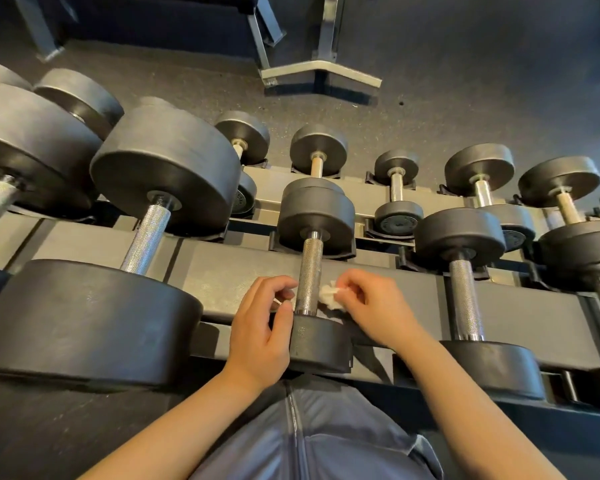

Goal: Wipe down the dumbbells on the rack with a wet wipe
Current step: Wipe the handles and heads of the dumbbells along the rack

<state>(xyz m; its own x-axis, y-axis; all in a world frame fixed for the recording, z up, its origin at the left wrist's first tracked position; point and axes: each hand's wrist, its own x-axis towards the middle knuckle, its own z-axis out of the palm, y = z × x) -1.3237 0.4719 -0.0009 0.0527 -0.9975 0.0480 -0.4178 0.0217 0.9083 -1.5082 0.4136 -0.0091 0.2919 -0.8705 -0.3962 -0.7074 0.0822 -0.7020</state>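
Nearest: grey trousers (312, 441), just below the small dumbbell (310, 278)
Right hand (374, 310): pinches a bunched wet wipe (329, 296) against the right side of that dumbbell's handle
Left hand (260, 327): fingers curled at the handle's left side, pinching a white scrap, probably the wipe's other end
Progress: handle being wiped; the other dumbbells on the rack (222, 271) show no sign either way

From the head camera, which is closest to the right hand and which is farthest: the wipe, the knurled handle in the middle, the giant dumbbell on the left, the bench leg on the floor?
1. Wipe: pinched in the right hand.
2. Handle: just left of it.
3. Giant dumbbell: far left, near rail.
4. Bench leg: on the floor beyond the rack.
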